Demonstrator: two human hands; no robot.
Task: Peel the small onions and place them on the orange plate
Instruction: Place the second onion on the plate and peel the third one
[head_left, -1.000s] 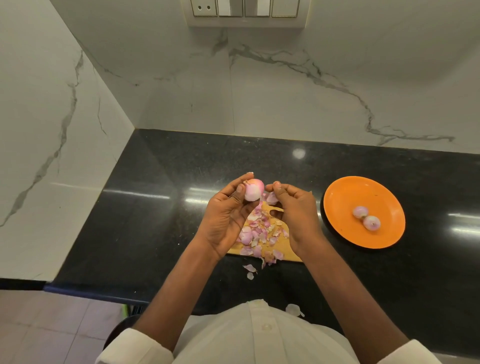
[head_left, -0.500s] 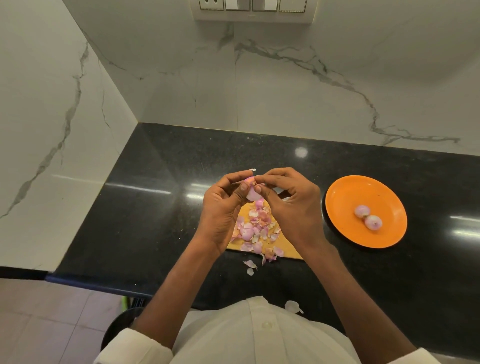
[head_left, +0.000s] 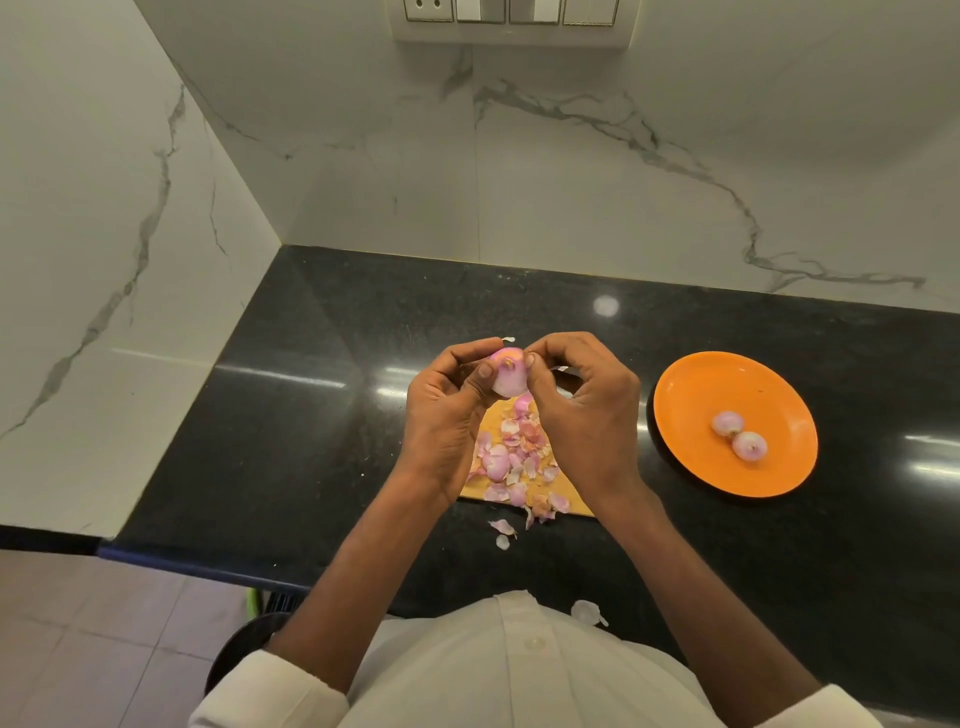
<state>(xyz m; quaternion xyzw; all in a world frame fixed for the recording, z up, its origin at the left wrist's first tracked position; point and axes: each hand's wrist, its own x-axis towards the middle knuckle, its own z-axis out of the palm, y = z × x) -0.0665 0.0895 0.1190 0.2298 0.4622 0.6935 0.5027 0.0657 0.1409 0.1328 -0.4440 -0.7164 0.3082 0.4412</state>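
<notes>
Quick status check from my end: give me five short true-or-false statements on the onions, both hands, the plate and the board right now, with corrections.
1. Two peeled small onions lie on the round orange plate. True.
2. The left hand holds a small pink onion above the wooden cutting board. True.
3. The right hand rests flat on the black stone counter. False: its fingertips pick at the held onion.
4. The pink onion skins are heaped on the plate. False: they lie on the board, a few on the counter.
5. The plate sits left of the board. False: right.
</notes>
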